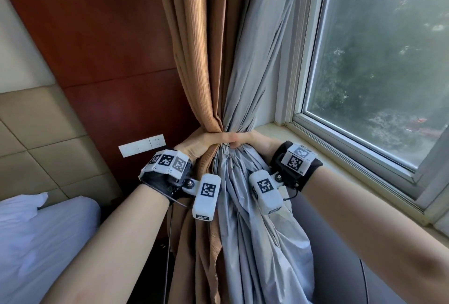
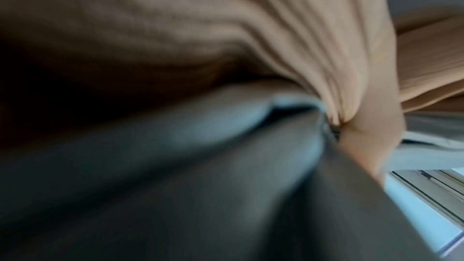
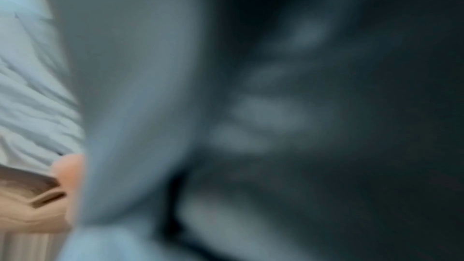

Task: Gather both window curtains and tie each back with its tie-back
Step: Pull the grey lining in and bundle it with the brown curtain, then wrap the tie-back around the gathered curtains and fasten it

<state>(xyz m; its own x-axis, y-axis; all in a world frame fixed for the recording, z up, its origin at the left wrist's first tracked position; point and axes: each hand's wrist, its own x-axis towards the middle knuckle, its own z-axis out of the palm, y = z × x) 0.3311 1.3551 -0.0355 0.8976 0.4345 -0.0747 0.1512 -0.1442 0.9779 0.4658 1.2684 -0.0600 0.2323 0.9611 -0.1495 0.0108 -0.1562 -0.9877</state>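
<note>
Both hands, the left hand (image 1: 201,144) and right hand (image 1: 252,144), squeeze the brown curtain (image 1: 196,60) and grey lining (image 1: 255,73) together (fingers wrapped tight) just beside the window sill (image 1: 340,160).

Between the hands, the tan curtain (image 1: 194,60) is a matt, finely ribbed cloth; the grey lining (image 1: 255,243) bunched beside it is thin, smooth, slightly shiny and creased. Left of the hands, the wall panel (image 1: 102,36) is glossy reddish wood and the headboard (image 1: 36,133) padded matt beige. Right of them, the window frame (image 1: 352,153) looks smooth and painted.
</note>
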